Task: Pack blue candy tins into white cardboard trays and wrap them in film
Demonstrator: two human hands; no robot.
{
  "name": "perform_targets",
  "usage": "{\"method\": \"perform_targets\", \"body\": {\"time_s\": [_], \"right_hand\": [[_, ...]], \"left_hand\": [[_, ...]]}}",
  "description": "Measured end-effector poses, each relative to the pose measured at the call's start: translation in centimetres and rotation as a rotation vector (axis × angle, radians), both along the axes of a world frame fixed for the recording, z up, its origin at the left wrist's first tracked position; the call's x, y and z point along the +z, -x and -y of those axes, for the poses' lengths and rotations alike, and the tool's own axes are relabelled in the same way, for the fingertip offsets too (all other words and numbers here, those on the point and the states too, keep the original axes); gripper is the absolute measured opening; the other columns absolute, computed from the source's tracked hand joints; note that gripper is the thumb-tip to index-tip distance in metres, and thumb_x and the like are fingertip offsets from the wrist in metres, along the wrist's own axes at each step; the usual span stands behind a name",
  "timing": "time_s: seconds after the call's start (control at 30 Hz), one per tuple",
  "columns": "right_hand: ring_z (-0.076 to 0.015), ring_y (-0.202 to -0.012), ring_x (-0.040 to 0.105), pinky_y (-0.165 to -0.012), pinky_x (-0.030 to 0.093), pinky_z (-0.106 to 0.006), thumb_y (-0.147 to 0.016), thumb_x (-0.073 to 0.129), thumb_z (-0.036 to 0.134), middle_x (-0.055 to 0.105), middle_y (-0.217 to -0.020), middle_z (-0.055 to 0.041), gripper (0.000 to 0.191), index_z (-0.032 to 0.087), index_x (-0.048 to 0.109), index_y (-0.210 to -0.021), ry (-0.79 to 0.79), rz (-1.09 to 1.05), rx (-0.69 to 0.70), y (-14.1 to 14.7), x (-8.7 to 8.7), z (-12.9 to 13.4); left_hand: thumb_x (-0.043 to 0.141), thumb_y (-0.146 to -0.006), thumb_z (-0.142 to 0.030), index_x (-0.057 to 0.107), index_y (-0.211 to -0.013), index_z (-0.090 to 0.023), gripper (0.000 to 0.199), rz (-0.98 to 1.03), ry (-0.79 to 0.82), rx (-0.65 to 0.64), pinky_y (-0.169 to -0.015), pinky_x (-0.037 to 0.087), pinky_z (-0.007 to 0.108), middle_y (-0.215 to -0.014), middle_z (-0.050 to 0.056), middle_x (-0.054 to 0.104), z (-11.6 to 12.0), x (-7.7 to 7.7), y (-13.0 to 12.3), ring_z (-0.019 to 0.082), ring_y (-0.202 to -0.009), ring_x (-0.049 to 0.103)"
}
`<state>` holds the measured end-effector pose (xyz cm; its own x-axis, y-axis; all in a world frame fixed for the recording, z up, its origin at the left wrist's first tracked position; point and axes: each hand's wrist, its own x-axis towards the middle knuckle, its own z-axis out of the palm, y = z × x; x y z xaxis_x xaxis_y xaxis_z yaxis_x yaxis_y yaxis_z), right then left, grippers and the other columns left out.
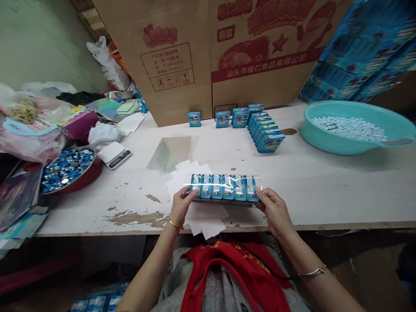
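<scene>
Between my two hands is a clear-wrapped pack of small blue boxes [222, 187], held level near the table's front edge. My left hand [182, 203] grips its left end, thumb on top. At the right end, my right hand [273, 210] pinches the pack and its clear film. Loose white paper sheets [206, 221] lie fanned out beneath the pack. The undersides of the pack and most of my fingertips are hidden.
A row of blue boxes [266, 141] stands behind, with single boxes [194, 119] nearby. At right is a turquoise basin [341, 145] of white pieces. To the left are a red bowl [87, 175] of blue-silver pieces and a white scale [113, 154]. Large cartons [182, 99] wall the back.
</scene>
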<state>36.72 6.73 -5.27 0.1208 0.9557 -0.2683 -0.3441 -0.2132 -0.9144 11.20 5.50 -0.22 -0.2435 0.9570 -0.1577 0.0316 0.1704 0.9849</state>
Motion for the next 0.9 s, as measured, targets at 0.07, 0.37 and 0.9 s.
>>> {"method": "perform_targets", "body": {"time_s": [0.07, 0.37, 0.9], "right_hand": [[-0.0111, -0.066, 0.045, -0.061, 0.046, -0.022, -0.064, 0.078, 0.055, 0.045, -0.066, 0.0035, 0.049, 0.020, 0.044, -0.060, 0.003, -0.012, 0.005, 0.2, 0.4, -0.1], [-0.0093, -0.067, 0.046, -0.064, 0.047, -0.018, -0.058, 0.082, 0.055, 0.047, -0.066, 0.0042, 0.051, 0.019, 0.046, -0.059, 0.048, -0.089, 0.151, 4.4, 1.8, -0.2], [-0.0128, -0.058, 0.035, -0.054, 0.032, -0.026, -0.078, 0.050, 0.061, 0.035, -0.056, 0.0060, 0.045, 0.024, 0.032, -0.060, -0.225, 0.049, 0.504, 35.8, 1.9, -0.8]], "left_hand": [[0.078, -0.066, -0.042, 0.074, -0.095, -0.016, 0.040, 0.011, 0.002, 0.031, -0.087, 0.048, 0.032, -0.096, 0.006, 0.074, 0.2, 0.0, 0.3, 0.021, -0.093, 0.064], [0.080, -0.063, -0.043, 0.076, -0.092, -0.014, 0.042, -0.023, -0.030, 0.190, -0.085, 0.050, 0.034, -0.094, 0.008, 0.075, 3.1, 0.6, 4.5, 0.023, -0.090, 0.066], [0.086, -0.035, -0.039, 0.061, -0.059, -0.013, 0.043, -0.233, 0.058, 0.753, -0.054, 0.042, 0.024, -0.055, -0.002, 0.059, 9.4, 4.5, 31.9, 0.011, -0.054, 0.051]]}}
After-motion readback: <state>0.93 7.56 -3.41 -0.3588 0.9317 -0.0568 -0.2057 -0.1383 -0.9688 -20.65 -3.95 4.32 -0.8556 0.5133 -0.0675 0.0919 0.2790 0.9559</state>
